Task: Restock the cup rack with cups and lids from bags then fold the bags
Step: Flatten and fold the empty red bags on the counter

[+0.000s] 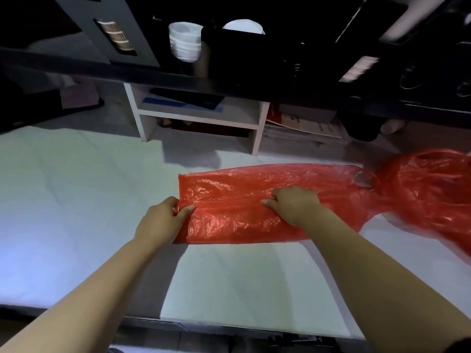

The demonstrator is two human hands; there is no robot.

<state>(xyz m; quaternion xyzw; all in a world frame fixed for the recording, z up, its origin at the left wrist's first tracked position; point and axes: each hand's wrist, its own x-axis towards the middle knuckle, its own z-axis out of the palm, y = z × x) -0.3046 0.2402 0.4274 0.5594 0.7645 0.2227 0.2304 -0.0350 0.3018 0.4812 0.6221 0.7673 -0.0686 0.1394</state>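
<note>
Bag (229, 220) left edge pinched by left hand (163, 216), right hand (295, 205) gripping middle

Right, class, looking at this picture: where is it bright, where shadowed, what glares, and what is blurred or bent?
Head view: the sheet is brightest at left, with grey shadows across its front; the bag glints with glare; the rack above is dim, smeared by blur at top right; straight edges bow, a wide-angle effect.

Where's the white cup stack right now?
Head view, top centre: the cup stack sits up in the dark rack, above the white shelf and beyond the red bag.
</note>
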